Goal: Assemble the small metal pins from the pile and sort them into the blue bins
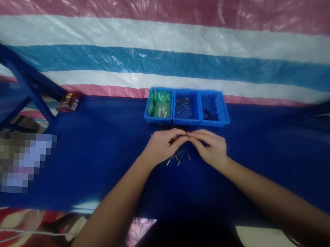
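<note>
My left hand (165, 144) and my right hand (211, 145) meet fingertip to fingertip over the middle of the blue table. Both are closed in a pinch on something small and dark that the fingers mostly hide. Below and beside them lie several thin, brass-coloured metal pins (179, 157), loose on the table. Just beyond the hands stand three joined blue bins. The left bin (157, 121) holds white pieces in green plastic bags (163, 98). Similar thin metal pins (185, 103) are in the middle bin (186, 122). Small dark pieces (211, 114) lie in the right bin (214, 124).
A small red box (69, 102) stands at the table's far left, beside a blue metal frame (27, 81). A striped plastic sheet (168, 64) hangs behind the blue table (102, 145). White cables (21, 231) run at the lower left.
</note>
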Motion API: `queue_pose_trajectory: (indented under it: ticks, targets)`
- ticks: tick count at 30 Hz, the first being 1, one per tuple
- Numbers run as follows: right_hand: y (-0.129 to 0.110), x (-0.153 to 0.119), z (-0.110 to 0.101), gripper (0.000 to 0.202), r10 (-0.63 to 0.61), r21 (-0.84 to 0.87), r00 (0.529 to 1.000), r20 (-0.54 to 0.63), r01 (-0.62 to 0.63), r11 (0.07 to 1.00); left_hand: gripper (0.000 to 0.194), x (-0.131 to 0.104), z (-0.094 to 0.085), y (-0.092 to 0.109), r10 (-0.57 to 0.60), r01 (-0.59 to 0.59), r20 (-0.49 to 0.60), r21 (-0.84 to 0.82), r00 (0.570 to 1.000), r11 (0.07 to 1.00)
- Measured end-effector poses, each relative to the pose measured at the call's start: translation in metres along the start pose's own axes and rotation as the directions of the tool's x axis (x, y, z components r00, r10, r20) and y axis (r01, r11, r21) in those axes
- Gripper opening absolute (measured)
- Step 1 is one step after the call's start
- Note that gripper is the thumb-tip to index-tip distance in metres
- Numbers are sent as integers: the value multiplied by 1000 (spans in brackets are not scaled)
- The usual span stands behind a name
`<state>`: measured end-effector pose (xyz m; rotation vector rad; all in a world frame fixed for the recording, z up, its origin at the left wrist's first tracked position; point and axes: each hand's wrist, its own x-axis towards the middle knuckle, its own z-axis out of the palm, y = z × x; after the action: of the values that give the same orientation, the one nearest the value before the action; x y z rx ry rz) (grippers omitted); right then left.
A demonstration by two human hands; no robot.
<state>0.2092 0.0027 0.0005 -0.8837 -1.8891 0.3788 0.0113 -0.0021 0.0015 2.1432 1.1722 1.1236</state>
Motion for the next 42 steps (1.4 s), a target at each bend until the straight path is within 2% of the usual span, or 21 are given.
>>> queue_pose_trajectory:
  ticks: [4, 7, 12, 15, 19, 22, 25, 31, 33, 36, 39, 42]
  targets:
    - [1, -1, 1, 21, -37, 9, 999, 7, 37, 999, 14, -1, 1, -1, -19, 19, -1, -3, 1000, 1000]
    - [1, -4, 2, 25, -79, 4, 997, 8, 79, 997, 23, -2, 0, -2, -31, 28, 35, 72, 999, 997]
    - [4, -11, 4, 35, -144, -22, 989, 16, 145, 989, 31, -2, 1, -6, 33, -44, 74, 151, 997, 988]
    - [8, -11, 3, 42, -184, -39, 982, 34, 186, 982, 21, -2, 3, -6, 82, -86, 29, 139, 996, 987]
    - [5, -5, -2, 43, -199, -18, 978, 69, 201, 979, 14, -2, 4, -5, 72, -66, -49, 102, 996, 993]
    - [-7, 2, -5, 34, -159, -20, 981, 109, 162, 987, 17, -1, 4, -5, 55, -47, -65, 118, 996, 992]
    - [-21, 11, -8, 21, -17, -68, 992, 123, 25, 997, 23, 0, 2, -5, 60, -49, -71, 143, 996, 989]
    - [-32, 30, 1, 11, 183, -155, 936, 300, -141, 978, 35, 3, -4, -11, 113, -87, -84, 267, 990, 960]
    - [-32, 32, 7, 13, 214, -152, 934, 285, -176, 973, 36, 3, -7, -14, 150, -112, -85, 345, 985, 932]
    - [-31, 25, 15, 13, 199, -85, 968, 156, -187, 979, 37, 3, -9, -17, 170, -118, -92, 410, 981, 904]
    - [-25, 16, 19, 13, 162, -48, 977, 141, -157, 987, 35, 2, -9, -16, 162, -125, -61, 390, 985, 912]
    - [-20, 11, 19, 13, 188, -14, 977, 105, -187, 982, 23, 1, -9, -12, 122, -105, -37, 306, 992, 946]
